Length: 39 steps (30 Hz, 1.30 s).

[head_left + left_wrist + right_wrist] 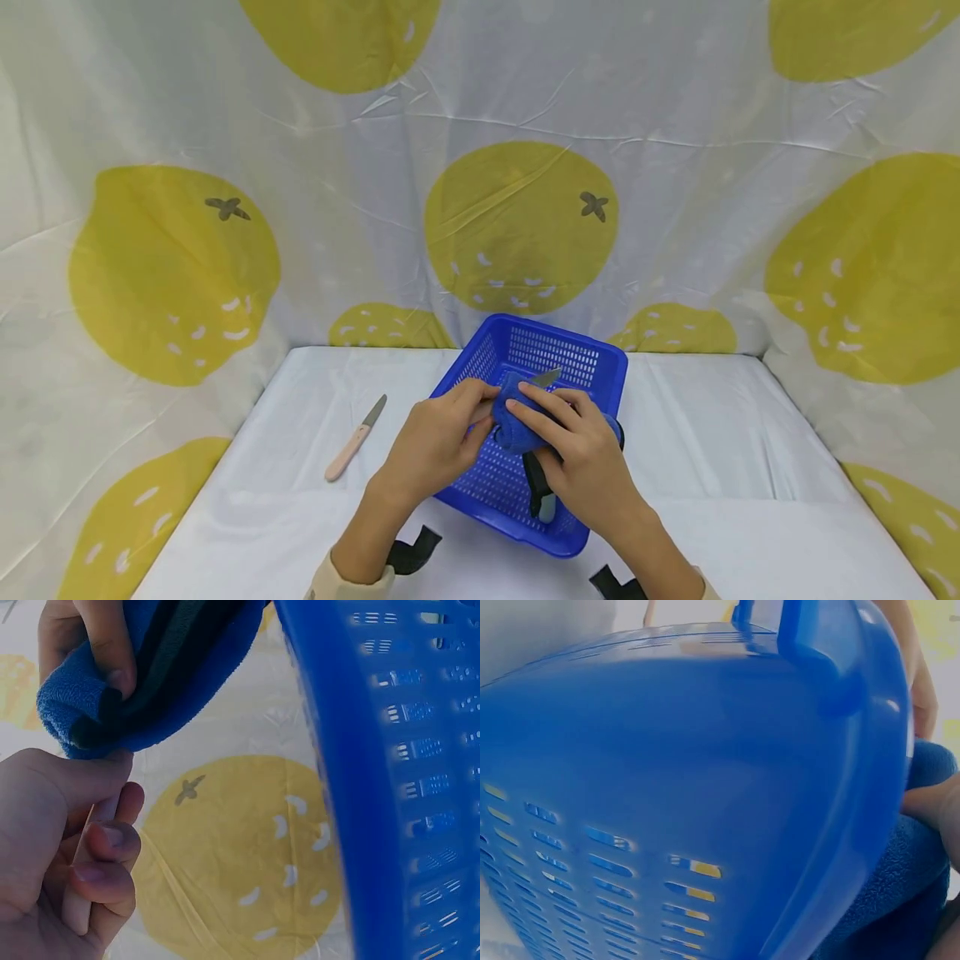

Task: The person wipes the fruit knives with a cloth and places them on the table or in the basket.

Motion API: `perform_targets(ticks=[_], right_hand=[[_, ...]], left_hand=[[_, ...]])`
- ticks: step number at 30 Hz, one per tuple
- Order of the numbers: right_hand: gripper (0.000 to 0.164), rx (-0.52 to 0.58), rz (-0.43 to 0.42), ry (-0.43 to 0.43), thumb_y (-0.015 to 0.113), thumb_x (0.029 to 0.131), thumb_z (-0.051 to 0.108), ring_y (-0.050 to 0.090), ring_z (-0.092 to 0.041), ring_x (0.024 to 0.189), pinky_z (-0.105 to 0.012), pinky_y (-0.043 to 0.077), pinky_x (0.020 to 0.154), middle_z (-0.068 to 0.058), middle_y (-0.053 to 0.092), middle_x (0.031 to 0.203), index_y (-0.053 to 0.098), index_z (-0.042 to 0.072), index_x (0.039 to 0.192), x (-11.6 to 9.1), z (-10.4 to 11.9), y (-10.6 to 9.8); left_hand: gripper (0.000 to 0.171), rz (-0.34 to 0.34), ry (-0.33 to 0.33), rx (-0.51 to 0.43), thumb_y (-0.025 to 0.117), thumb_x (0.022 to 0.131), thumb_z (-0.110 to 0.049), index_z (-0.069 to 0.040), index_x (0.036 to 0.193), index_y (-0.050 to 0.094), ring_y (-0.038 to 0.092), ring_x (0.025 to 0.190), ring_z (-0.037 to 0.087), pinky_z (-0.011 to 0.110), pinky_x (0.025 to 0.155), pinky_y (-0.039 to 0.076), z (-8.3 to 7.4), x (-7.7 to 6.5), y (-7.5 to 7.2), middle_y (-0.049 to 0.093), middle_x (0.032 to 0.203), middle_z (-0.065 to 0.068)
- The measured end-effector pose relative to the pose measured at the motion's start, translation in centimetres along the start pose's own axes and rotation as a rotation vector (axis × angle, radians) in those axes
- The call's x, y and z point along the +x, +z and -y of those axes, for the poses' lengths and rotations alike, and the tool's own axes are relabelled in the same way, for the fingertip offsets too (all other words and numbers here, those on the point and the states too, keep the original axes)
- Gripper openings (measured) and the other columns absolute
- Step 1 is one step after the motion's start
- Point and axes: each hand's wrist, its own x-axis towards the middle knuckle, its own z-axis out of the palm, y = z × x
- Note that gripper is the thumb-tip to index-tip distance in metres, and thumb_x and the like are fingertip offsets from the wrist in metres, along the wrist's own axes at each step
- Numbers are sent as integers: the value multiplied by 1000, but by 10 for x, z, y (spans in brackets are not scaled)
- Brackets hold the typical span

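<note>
Over the blue basket, my left hand grips a knife by its pale pink handle. The knife's blade shows beyond a blue cloth, which is folded about its middle. In the left wrist view the cloth looks like terry with a broad black band. My right hand holds the cloth, fingers over its top and thumb beneath. In the right wrist view the basket's wall covers most of that hand.
A second knife with a pink handle lies on the white-covered table, left of the basket. Inside the basket are a black piece and a pale grey-blue rounded end. A lemon-print curtain surrounds the table.
</note>
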Motion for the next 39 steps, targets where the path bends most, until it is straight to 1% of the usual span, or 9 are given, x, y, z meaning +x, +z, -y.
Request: perform_targets(ticks=[5,10,13,18,26,32,35,37,39], right_hand=[[59,-31,-29,12,72,83,-2,59,-27,115,-46,56,95,-1,64,143,68,22,137,0,0,0],[57,-36,-52,27,71,83,-4,59,-28,114,-45,58,92,-3,66,141,69,20,135,1,-3,-2],[56,-42,-56,45,72,84,-4,59,-28,114,-46,58,93,-4,65,141,70,20,135,1,-6,-4],[57,-48,-63,88,71,84,-6,59,-30,115,-47,57,96,-5,64,143,69,20,135,1,-13,-10],[57,-88,-89,150,70,85,-7,58,-31,117,-50,56,96,-5,63,144,69,20,136,0,-31,-21],[58,-89,-149,191,73,84,-10,57,-35,117,-53,56,95,-7,64,142,70,19,135,-2,-42,-27],[57,-89,-175,209,74,84,-9,57,-34,119,-47,55,97,-6,64,142,71,19,134,-3,-46,-29],[56,-80,-191,214,75,84,-8,56,-33,120,-38,53,102,-6,65,142,71,19,133,-3,-47,-31],[56,-73,-200,212,75,83,-7,56,-32,121,-26,47,108,-5,64,142,71,19,133,-3,-46,-31]], left_hand=[[30,0,31,5,78,91,-8,-8,117,64,76,90,12,21,70,60,0,1,0,75,110,3],[26,-12,39,-12,76,93,-12,-9,116,64,75,85,12,21,70,60,1,0,0,74,110,2],[25,-11,29,-18,75,95,-15,-10,117,64,74,80,10,20,68,59,1,-1,-1,74,109,1],[24,-6,11,-36,73,97,-17,-12,118,64,73,79,8,18,68,58,1,-1,-3,73,107,0],[23,2,-16,-59,73,98,-20,-13,118,64,73,82,8,20,70,59,2,-1,-4,73,110,-1],[22,-7,-51,-72,72,98,-21,-13,118,65,74,88,9,21,75,60,2,-1,-5,73,113,-1],[22,-26,-55,-69,72,98,-19,-12,118,65,74,90,10,22,76,61,4,-1,-5,74,113,0],[22,-37,-54,-66,73,98,-19,-11,117,65,75,91,11,22,77,61,5,0,-5,74,115,0],[22,-41,-51,-64,73,97,-18,-11,116,65,75,92,11,22,77,61,6,0,-4,74,117,0]])
